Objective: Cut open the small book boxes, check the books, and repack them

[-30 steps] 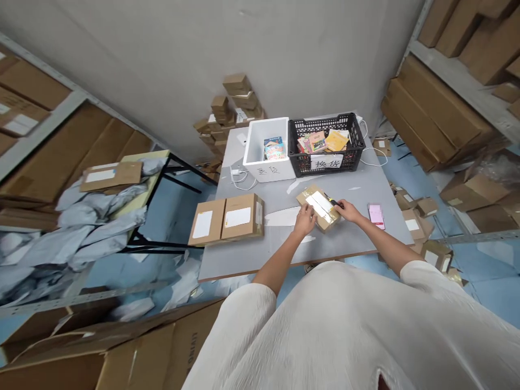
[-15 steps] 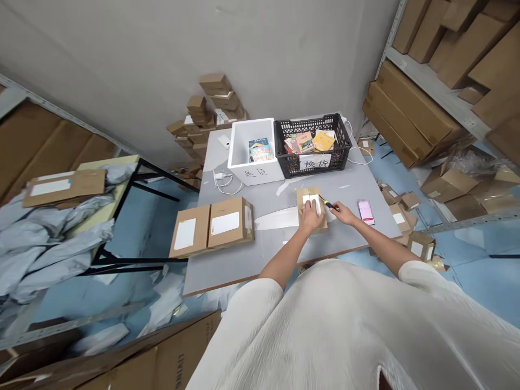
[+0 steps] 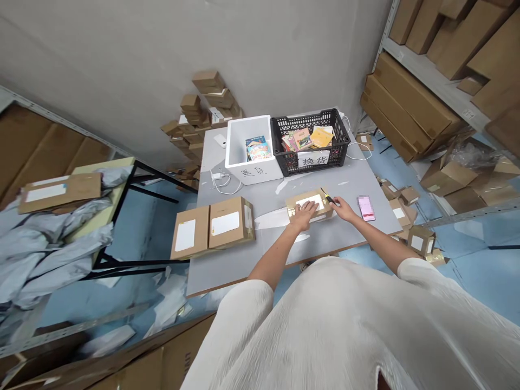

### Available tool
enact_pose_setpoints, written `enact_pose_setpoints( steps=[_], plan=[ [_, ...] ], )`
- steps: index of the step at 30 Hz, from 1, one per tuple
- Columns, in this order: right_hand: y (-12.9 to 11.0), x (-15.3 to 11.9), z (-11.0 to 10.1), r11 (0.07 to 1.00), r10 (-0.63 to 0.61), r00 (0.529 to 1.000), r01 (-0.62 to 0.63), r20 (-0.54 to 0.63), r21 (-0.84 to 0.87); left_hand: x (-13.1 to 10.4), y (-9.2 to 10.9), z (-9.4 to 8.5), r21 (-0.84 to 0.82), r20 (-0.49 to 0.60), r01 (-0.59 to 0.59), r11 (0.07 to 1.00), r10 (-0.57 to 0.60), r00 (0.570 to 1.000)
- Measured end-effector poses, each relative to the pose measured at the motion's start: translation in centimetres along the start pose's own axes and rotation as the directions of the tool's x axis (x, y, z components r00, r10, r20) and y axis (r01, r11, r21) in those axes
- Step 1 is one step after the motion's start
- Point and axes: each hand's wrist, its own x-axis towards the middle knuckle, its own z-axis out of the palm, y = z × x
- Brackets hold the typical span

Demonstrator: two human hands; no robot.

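A small cardboard box [image 3: 291,205] with a white label on top lies sideways on the grey table [image 3: 227,271]. My left hand [image 3: 304,215] rests on its top with the fingers spread flat over the label. In my right hand [image 3: 343,208] is a box cutter [image 3: 330,199] with a yellow and black handle, its tip pointing up and left at the box's right end. The fingers are wrapped round the handle. Whether the blade touches the cardboard I cannot tell. A phone [image 3: 366,208] with a pink screen lies to the right of my right hand.
Two labelled cardboard boxes [image 3: 227,225] stand on the table's left. At the back are a white foam box [image 3: 254,174] with booklets and a black plastic crate [image 3: 290,165] with more booklets. A white cable [image 3: 227,187] lies near them. Shelves of cartons [image 3: 410,114] flank the right.
The small box has turned from lengthwise to crosswise on the table. My left hand has shifted left with it, and the box cutter has stayed near its right end.
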Motion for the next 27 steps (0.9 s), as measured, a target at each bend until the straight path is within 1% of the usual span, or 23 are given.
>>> enact_pose_setpoints(
  steps=[2,4,8,12,19,21,24,26,27],
  plan=[
    [-0.5,-0.1,0.5,0.997,0.040,0.996,-0.045,0.076,0.055,-0.5,-0.6,-0.4,0.022,-0.037,-0.028,0.999,0.029,0.999],
    [-1.1,-0.2,0.9,0.992,0.055,0.989,-0.069,0.135,0.102,-0.7,-0.4,-0.6,0.030,-0.088,-0.010,0.999,0.013,0.996],
    [-1.9,-0.7,0.6,0.981,0.081,0.983,-0.108,0.166,0.162,-0.4,0.7,-0.5,0.043,-0.149,0.055,0.998,-0.048,0.988],
    [-1.8,-0.8,-1.0,0.980,0.092,0.972,-0.127,0.216,0.152,0.3,0.9,-0.2,0.056,-0.142,0.074,0.996,-0.065,0.988],
    [-1.7,-0.4,-4.3,0.993,0.108,0.958,-0.116,0.267,0.015,1.6,0.4,0.2,0.049,-0.137,0.072,0.996,-0.065,0.988],
    [-1.6,0.0,-5.3,0.995,0.094,0.949,-0.082,0.300,-0.052,1.6,0.3,0.4,0.034,-0.147,0.063,0.997,-0.058,0.987],
    [-1.4,1.2,-6.8,0.987,0.052,0.923,0.011,0.381,-0.162,1.5,0.1,0.8,0.015,-0.161,0.061,0.998,-0.057,0.985],
    [-1.1,2.4,-7.8,0.956,0.018,0.902,0.111,0.431,-0.273,1.4,0.1,1.0,0.001,-0.172,0.057,0.998,-0.056,0.984],
    [-1.0,3.1,-8.1,0.923,0.001,0.893,0.173,0.450,-0.345,1.3,0.1,1.0,-0.005,-0.177,0.054,0.999,-0.054,0.983]
  ],
)
